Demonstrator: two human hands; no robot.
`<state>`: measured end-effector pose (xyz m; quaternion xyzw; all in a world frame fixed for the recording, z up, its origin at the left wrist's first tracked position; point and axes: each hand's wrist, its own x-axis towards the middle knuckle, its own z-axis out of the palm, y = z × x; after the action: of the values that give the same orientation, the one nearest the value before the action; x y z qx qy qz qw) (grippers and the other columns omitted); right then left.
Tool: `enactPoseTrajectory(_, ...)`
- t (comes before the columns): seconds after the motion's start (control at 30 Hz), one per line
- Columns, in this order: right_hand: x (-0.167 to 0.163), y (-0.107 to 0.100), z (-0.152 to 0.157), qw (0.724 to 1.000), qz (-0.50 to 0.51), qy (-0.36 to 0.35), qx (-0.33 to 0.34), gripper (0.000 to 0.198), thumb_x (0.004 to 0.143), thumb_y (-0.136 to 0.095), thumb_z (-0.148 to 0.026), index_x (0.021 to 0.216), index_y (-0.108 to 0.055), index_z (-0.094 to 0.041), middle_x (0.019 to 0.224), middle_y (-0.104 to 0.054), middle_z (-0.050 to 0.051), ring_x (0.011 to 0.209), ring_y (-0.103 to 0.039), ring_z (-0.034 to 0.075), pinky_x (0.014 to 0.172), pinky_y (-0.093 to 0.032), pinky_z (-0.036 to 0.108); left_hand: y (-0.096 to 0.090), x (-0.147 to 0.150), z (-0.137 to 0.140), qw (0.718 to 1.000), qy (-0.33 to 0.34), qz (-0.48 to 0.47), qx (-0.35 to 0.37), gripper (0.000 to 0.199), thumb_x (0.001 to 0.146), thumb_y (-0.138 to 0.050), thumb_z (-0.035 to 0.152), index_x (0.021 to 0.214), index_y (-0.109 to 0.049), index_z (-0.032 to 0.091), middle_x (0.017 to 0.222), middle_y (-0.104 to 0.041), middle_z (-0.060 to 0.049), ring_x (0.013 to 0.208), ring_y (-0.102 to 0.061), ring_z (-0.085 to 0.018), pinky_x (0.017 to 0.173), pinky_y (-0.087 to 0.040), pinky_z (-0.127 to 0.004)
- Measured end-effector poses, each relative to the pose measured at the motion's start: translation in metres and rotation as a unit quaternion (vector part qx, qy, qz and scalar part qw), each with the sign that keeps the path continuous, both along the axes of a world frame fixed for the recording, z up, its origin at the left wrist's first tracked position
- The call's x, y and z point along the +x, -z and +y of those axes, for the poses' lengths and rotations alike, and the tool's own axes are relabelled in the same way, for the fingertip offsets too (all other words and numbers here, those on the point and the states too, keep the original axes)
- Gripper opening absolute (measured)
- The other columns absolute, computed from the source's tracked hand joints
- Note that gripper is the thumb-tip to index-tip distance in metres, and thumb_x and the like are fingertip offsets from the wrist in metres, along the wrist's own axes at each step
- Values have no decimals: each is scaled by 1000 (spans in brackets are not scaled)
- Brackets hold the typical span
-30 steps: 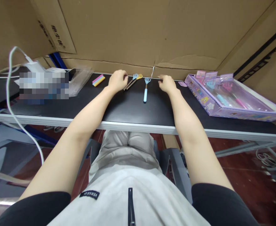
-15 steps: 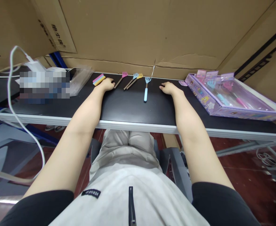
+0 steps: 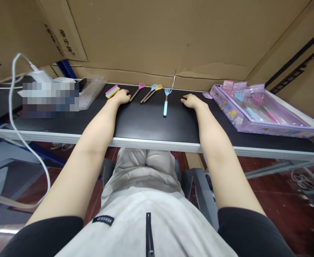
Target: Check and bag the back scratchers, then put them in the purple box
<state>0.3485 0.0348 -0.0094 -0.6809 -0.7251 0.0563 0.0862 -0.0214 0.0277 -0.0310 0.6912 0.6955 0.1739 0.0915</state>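
Hand, left (image 3: 123,96): rested beside pink rake (image 3: 137,92), hold unclear.
Hand, right (image 3: 190,101): held loose, empty.
Rakes (image 3: 165,108): apparently being laid out.
Handles (image 3: 112,91): pinch seemingly needed.

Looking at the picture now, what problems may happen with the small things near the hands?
The left hand is close to both the coloured bars and the pink-headed stick, so a careless sideways move might push either out of place.

The blue-headed stick and the yellow-headed stick lie almost together; lifting one could drag the other.
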Motion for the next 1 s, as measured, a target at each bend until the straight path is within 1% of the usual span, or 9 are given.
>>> enactPoseTrajectory(0.13, -1, -3, -3, 999, 17, 26, 22, 55, 107, -61, -21, 160, -61, -5, 163, -58, 22, 156, -55, 31, 131, -43, 42, -2, 6, -1, 997, -5, -25, 71, 64, 95, -57, 20, 158, -59, 6, 165, -58, -24, 157, -52, -36, 134, -38, -49)
enactPoseTrajectory(0.2, 0, -4, -2, 998, 28, 34, 50, 55, 105, -62, -20, 158, -62, -5, 160, -60, 23, 156, -54, 33, 130, -44, 47, -9, 15, -8, 991, 6, -45, 123, 64, 97, -57, 23, 161, -55, 11, 169, -53, -22, 159, -48, -35, 135, -35, -49)
enactPoseTrajectory(0.33, 2, -7, -2, 994, 37, 35, 98, 51, 105, -60, -20, 153, -67, -5, 154, -65, 25, 153, -57, 39, 129, -44, 56, -27, 46, -30, 976, 53, -64, 199, 61, 104, -53, 36, 164, -49, 29, 177, -42, -12, 165, -37, -31, 135, -32, -49)
enactPoseTrajectory(0.4, 0, -9, -4, 990, 42, 42, 125, 50, 105, -57, -20, 151, -69, -5, 153, -66, 26, 152, -57, 41, 129, -44, 61, -33, 64, -42, 971, 96, -59, 210, 59, 106, -51, 35, 165, -49, 28, 177, -41, -13, 165, -36, -31, 134, -32, -48)
enactPoseTrajectory(0.5, -5, -12, -6, 986, 54, 45, 149, 50, 105, -52, -19, 150, -69, -4, 154, -65, 27, 152, -56, 42, 130, -42, 62, -33, 90, -55, 961, 180, -53, 202, 55, 108, -52, 37, 161, -54, 24, 167, -52, -19, 157, -46, -36, 130, -36, -51)
enactPoseTrajectory(0.57, -7, -12, -6, 985, 62, 37, 157, 51, 105, -50, -20, 150, -68, -4, 154, -65, 26, 152, -56, 43, 129, -42, 64, -29, 104, -61, 956, 225, -39, 184, 51, 109, -52, 40, 156, -61, 22, 157, -60, -19, 150, -53, -37, 126, -39, -52)
enactPoseTrajectory(0.7, -12, -12, -5, 984, 64, 16, 164, 52, 104, -51, -22, 150, -69, -6, 151, -67, 25, 149, -59, 43, 128, -43, 64, -20, 120, -72, 951, 285, 7, 123, 47, 110, -52, 43, 147, -73, 25, 149, -63, -17, 144, -55, -37, 120, -41, -56)
enactPoseTrajectory(0.8, -16, -13, -9, 987, 50, 17, 154, 50, 104, -51, -18, 148, -71, -5, 151, -68, 24, 149, -59, 42, 129, -43, 60, -15, 124, -73, 950, 297, 34, 89, 43, 109, -53, 43, 139, -79, 27, 144, -67, -15, 141, -59, -37, 120, -42, -56)
enactPoseTrajectory(1.0, -23, -14, -13, 989, 43, 8, 143, 48, 106, -52, -19, 149, -70, -6, 150, -67, 25, 147, -61, 42, 127, -46, 60, -11, 123, -61, 960, 267, 45, 75, 32, 101, -58, 22, 124, -80, 15, 126, -72, -18, 122, -69, -31, 112, -50, -40)
